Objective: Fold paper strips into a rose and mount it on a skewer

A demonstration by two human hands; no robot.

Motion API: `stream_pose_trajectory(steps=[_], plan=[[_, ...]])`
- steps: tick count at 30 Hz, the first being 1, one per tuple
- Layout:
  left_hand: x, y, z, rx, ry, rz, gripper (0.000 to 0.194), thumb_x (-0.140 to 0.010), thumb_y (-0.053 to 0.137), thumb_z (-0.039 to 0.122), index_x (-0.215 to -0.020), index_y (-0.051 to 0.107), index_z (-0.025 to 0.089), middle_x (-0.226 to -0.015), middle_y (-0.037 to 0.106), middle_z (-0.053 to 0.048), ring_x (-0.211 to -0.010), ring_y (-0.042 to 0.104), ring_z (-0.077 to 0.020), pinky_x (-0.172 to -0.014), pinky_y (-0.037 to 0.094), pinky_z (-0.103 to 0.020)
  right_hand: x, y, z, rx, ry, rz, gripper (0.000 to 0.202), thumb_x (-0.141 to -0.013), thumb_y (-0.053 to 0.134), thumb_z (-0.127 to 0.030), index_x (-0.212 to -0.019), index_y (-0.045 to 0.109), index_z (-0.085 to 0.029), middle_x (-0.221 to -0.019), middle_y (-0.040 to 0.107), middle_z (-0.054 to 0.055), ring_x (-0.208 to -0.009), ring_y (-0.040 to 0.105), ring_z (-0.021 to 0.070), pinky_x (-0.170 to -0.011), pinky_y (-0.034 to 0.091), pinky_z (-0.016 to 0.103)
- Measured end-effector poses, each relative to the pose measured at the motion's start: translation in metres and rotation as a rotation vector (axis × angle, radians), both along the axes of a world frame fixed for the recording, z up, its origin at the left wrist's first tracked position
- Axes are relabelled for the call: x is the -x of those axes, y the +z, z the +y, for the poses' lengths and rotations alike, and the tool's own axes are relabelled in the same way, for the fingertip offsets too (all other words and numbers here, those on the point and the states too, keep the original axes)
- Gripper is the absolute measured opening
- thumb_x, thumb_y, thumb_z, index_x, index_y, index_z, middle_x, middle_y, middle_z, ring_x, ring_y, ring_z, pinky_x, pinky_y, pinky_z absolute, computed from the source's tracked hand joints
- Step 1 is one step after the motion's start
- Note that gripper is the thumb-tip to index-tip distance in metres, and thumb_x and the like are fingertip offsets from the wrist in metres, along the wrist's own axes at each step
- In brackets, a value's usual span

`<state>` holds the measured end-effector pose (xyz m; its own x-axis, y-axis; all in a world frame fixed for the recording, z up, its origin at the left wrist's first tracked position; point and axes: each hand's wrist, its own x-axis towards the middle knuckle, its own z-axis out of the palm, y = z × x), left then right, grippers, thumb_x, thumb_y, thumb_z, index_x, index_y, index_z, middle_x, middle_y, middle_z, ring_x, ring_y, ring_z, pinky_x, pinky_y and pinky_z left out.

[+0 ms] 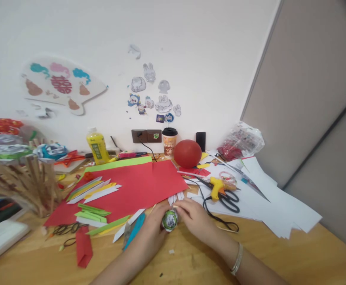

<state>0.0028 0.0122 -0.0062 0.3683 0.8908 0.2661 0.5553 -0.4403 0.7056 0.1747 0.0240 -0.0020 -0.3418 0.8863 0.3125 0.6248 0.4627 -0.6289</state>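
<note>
At the front middle of the desk, my left hand is closed around the side of a small round rolled-paper piece, green and white in a spiral. My right hand pinches at its upper right edge, thumb and finger pressed together; what lies between those fingertips is too small to name. Just left of my left hand lies a blue paper strip. White paper strips stick out beyond my fingers.
Red paper sheets bear several folded strips. A yellow glue gun and scissors lie right, on white paper. A red balloon, cup and yellow bottle stand behind. Wooden sticks fill the left.
</note>
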Motion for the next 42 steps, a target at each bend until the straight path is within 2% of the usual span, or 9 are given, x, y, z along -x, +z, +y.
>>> stream_pose_trajectory(steps=[8, 17, 22, 26, 30, 33, 36, 39, 42], plan=[[-0.003, 0.006, -0.005, 0.010, 0.040, 0.058, 0.055, -0.070, 0.044, 0.002, -0.121, 0.046, 0.022, -0.121, 0.057, -0.009, -0.116, 0.050, -0.0195, -0.101, 0.036, -0.038, 0.001, -0.001, 0.000, -0.013, 0.103, -0.079, 0.020, -0.090, 0.050, -0.023, -0.105, 0.062, -0.023, -0.091, 0.061, 0.003, -0.086, 0.055, 0.0167, -0.074, 0.040, 0.026], [-0.002, 0.000, -0.008, -0.029, -0.036, -0.022, 0.065, -0.061, 0.045, 0.002, -0.123, 0.047, 0.019, -0.123, 0.056, -0.009, -0.119, 0.047, -0.0213, -0.103, 0.036, -0.039, 0.001, -0.006, 0.003, -0.179, 0.094, -0.195, 0.025, -0.094, 0.039, -0.024, -0.090, 0.063, -0.017, -0.082, 0.059, 0.005, -0.078, 0.052, 0.0173, -0.070, 0.039, 0.027], [0.000, 0.011, -0.004, 0.189, 0.070, -0.155, 0.027, -0.083, 0.040, 0.027, -0.096, 0.062, 0.017, -0.097, 0.068, -0.008, -0.093, 0.062, -0.0226, -0.088, 0.047, -0.040, 0.004, -0.005, 0.002, -0.216, 0.124, -0.168, 0.024, -0.093, 0.042, -0.022, -0.091, 0.065, -0.017, -0.079, 0.060, 0.005, -0.077, 0.053, 0.0174, -0.069, 0.039, 0.027], [0.000, 0.006, 0.003, 0.211, 0.085, -0.297, 0.014, -0.078, 0.052, 0.025, -0.085, 0.060, 0.016, -0.089, 0.069, -0.008, -0.086, 0.065, -0.0213, -0.082, 0.050, -0.036, 0.010, -0.003, 0.001, -0.170, 0.127, -0.038, 0.022, -0.092, 0.046, -0.020, -0.086, 0.066, -0.018, -0.077, 0.063, 0.003, -0.075, 0.054, 0.0155, -0.069, 0.039, 0.025], [-0.001, -0.002, 0.005, 0.201, 0.048, -0.425, 0.011, -0.077, 0.053, 0.021, -0.088, 0.053, 0.018, -0.090, 0.069, -0.006, -0.084, 0.066, -0.0191, -0.079, 0.052, -0.035, 0.011, -0.003, 0.002, -0.114, 0.147, 0.058, 0.020, -0.090, 0.047, -0.017, -0.100, 0.065, -0.020, -0.087, 0.066, 0.004, -0.081, 0.057, 0.0159, -0.073, 0.041, 0.025], [-0.001, 0.000, 0.004, 0.186, 0.058, -0.476, 0.021, -0.076, 0.053, 0.020, -0.096, 0.046, 0.019, -0.084, 0.068, -0.002, -0.081, 0.067, -0.0181, -0.075, 0.053, -0.034, 0.008, 0.000, 0.000, -0.010, 0.163, 0.082, 0.033, -0.089, 0.047, -0.017, -0.121, 0.051, -0.022, -0.086, 0.065, 0.003, -0.078, 0.058, 0.0157, -0.072, 0.042, 0.025], [0.000, 0.009, 0.002, 0.137, 0.077, -0.364, 0.019, -0.074, 0.054, 0.017, -0.092, 0.051, 0.020, -0.085, 0.068, -0.002, -0.084, 0.065, -0.0181, -0.079, 0.050, -0.034, 0.007, 0.005, -0.002, 0.065, 0.173, 0.071, 0.036, -0.088, 0.046, -0.018, -0.124, 0.043, -0.020, -0.079, 0.063, 0.001, -0.075, 0.057, 0.0159, -0.071, 0.042, 0.026], [0.001, 0.018, -0.001, 0.081, 0.071, -0.166, 0.005, -0.073, 0.055, 0.019, -0.074, 0.059, 0.019, -0.080, 0.068, -0.002, -0.079, 0.064, -0.0189, -0.077, 0.048, -0.033, 0.007, 0.008, -0.003, 0.089, 0.192, 0.082, 0.030, -0.088, 0.047, -0.018, -0.118, 0.045, -0.020, -0.080, 0.062, 0.000, -0.078, 0.057, 0.0158, -0.074, 0.040, 0.026], [0.002, 0.025, -0.003, 0.046, 0.088, -0.093, 0.009, -0.073, 0.055, 0.021, -0.068, 0.062, 0.020, -0.075, 0.069, -0.001, -0.074, 0.063, -0.0187, -0.072, 0.047, -0.030, 0.005, 0.008, -0.002, 0.146, 0.209, 0.111, 0.025, -0.089, 0.046, -0.020, -0.114, 0.046, -0.021, -0.073, 0.059, -0.003, -0.070, 0.055, 0.0136, -0.067, 0.039, 0.023]])
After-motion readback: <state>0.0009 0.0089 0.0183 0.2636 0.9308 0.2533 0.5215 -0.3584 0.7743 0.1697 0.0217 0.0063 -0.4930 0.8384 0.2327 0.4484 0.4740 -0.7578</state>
